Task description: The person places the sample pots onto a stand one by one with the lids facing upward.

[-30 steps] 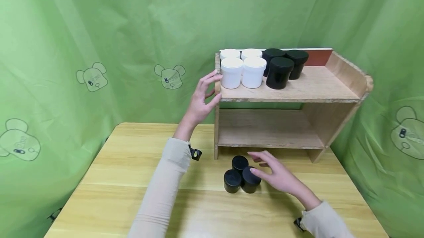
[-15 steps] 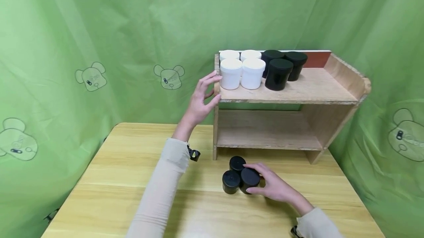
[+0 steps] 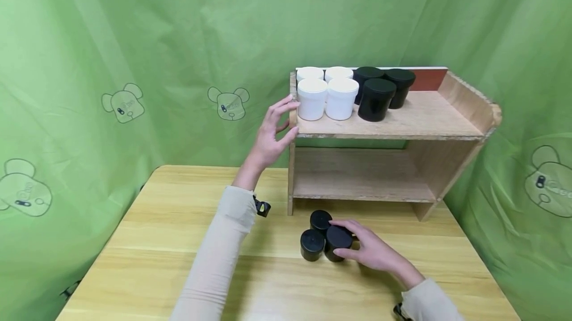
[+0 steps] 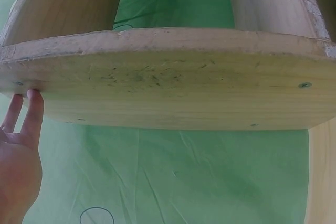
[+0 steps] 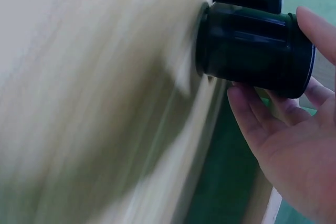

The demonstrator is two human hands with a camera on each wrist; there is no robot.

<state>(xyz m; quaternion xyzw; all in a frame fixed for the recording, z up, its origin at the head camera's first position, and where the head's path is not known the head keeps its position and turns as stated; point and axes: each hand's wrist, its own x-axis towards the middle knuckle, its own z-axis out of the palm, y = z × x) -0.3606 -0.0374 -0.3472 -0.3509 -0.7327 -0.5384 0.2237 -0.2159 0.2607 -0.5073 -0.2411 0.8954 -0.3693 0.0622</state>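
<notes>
Green cloth (image 3: 134, 38) hangs all round, printed with bear faces, and the pale wooden desk (image 3: 178, 261) fills the lower half of the head view. At two o'clock on the desk stands the wooden shelf (image 3: 438, 127), two tiers. On its top tier, at the left end, sit four white jars (image 3: 327, 95); right beside them, at three o'clock, three black jars (image 3: 382, 92), all lidded.

Down in front of the shelf, at six o'clock from it, three small black jars (image 3: 319, 237) huddle touching each other on the desk. The right hand (image 3: 373, 249) is on the nearest one, the front-right jar (image 3: 337, 242): fingers curled round its side, thumb over the lid edge, clamped on it. The right wrist view shows that jar (image 5: 254, 51) standing on the desk with the fingertips (image 5: 247, 111) wrapped against its wall.

The left hand (image 3: 270, 134) is up at nine o'clock of the shelf, fingers spread and nearly straight, tips resting on the shelf's left side panel (image 4: 157, 90), holding nothing.
</notes>
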